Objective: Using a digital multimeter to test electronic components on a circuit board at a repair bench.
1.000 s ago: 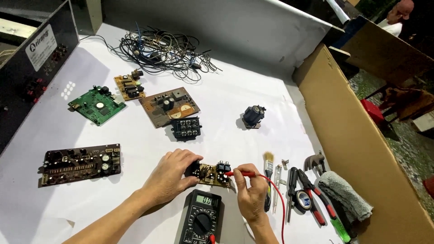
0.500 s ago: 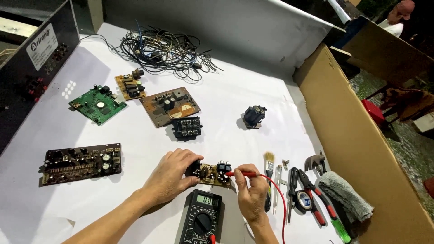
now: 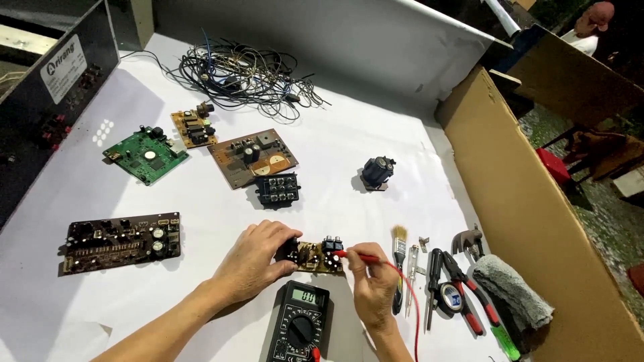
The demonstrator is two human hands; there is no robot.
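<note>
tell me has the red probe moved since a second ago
No. The red probe in the right hand still touches the small board, just above the multimeter.

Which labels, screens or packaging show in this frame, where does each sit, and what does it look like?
Multimeter: bottom centre between the left hand and right hand; black, with a small rectangular grey-green screen lit with digits.
Label: on the black casing at the top left; white rectangle with dark print.
Cardboard wall: along the right edge; plain brown.
</note>
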